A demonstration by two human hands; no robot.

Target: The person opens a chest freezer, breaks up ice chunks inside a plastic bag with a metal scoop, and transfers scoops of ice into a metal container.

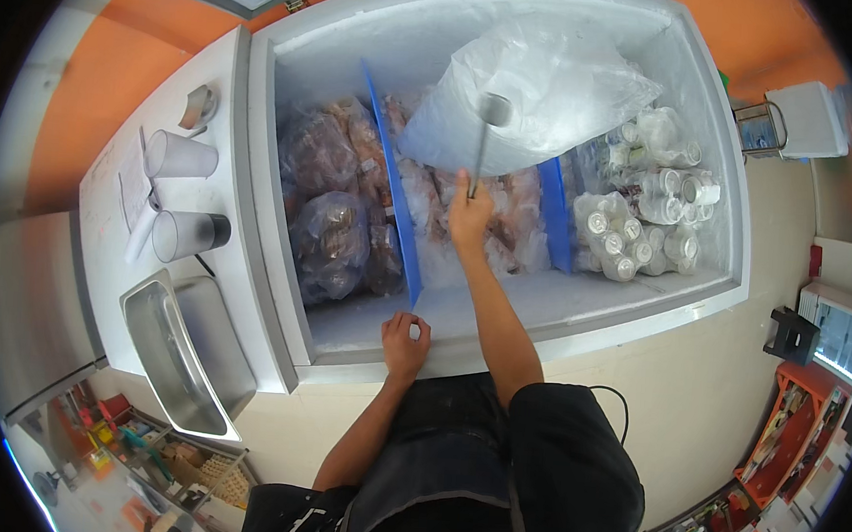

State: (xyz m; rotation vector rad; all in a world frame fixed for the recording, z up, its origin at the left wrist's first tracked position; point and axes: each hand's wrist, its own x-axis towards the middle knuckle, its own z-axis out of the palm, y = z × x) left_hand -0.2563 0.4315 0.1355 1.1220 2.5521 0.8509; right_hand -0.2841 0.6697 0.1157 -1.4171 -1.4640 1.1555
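Observation:
My right hand (471, 214) is closed around the handle of a metal tool with a blunt head (495, 110), perhaps a mallet or scoop. That head is over or against a large clear plastic bag with whitish contents (555, 76), lying across the upper part of an open chest freezer (509, 344). My left hand (404, 344) is at the freezer's near rim, fingers curled, with nothing visible in it. Blue dividers (394, 191) split the freezer. Bagged brownish food (331, 238) fills the left section, bagged pinkish frozen food (513, 213) the middle, and bagged lidded cups (618, 237) the right.
Left of the freezer, a white surface (222, 129) holds two cups (180, 156), a small metal vessel (198, 108) and a deep steel pan (186, 354). Shelving with egg trays (225, 479) stands at lower left, an orange crate (781, 434) at lower right.

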